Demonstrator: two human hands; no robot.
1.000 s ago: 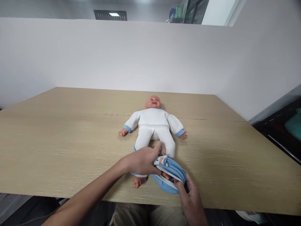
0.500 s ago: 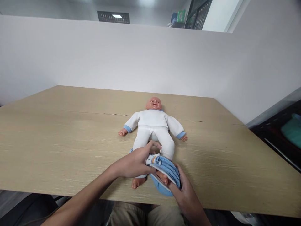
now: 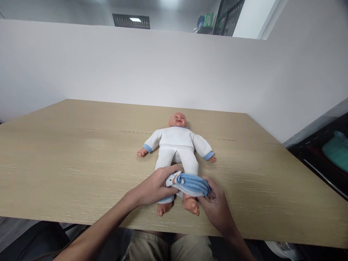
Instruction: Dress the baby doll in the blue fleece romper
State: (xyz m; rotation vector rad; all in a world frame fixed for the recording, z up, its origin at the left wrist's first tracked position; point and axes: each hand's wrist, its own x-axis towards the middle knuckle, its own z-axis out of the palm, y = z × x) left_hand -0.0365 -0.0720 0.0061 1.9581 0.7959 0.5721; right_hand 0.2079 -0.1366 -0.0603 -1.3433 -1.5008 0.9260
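A baby doll (image 3: 178, 142) in white clothes with blue cuffs lies on its back on the wooden table (image 3: 81, 159), head away from me. A bunched blue garment (image 3: 190, 183) with a small white bird figure sits around the doll's shins, both bare feet showing below it. My left hand (image 3: 154, 186) grips the garment's left side, fingers curled. At the garment's right side, my right hand (image 3: 216, 203) pinches the cloth.
A white partition wall (image 3: 136, 69) stands behind the table. A dark shelf with a teal object (image 3: 337, 148) is at the right. The table's front edge runs just below the doll's feet.
The blue garment has been pulled up from the doll's right foot over both legs. Both feet now stick out below it, and both hands moved up the doll with it.
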